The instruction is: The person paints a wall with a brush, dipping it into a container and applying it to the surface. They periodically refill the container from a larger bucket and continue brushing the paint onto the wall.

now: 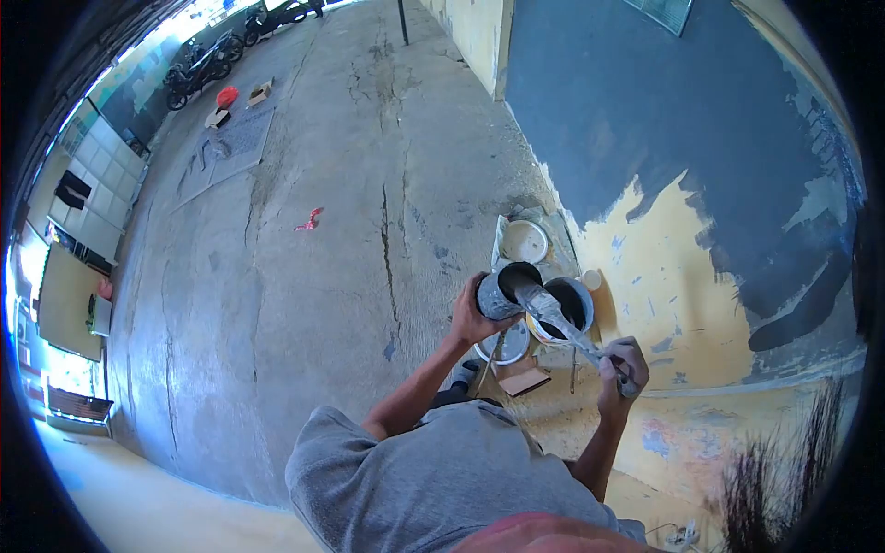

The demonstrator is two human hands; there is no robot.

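My left hand (472,316) is wrapped round a grey-smeared paint can (498,297), tilted with its dark mouth toward the right. In my right hand (623,370) is the handle of a paintbrush (553,318) thickly coated in grey; its head reaches into the mouth of the can. Just below and right of the can stands a bucket (583,297) with a dark inside. A round white lid or tub (525,241) lies beyond them, and another pale tub (505,345) is partly hidden under my left hand.
To the right is a wall (645,138), part blue-grey paint, part cream. A cardboard piece (523,381) lies near my feet. A red scrap (311,219) is on the cracked concrete floor (323,304). Motorbikes (198,69) stand far off; dark bristles (784,479) show lower right.
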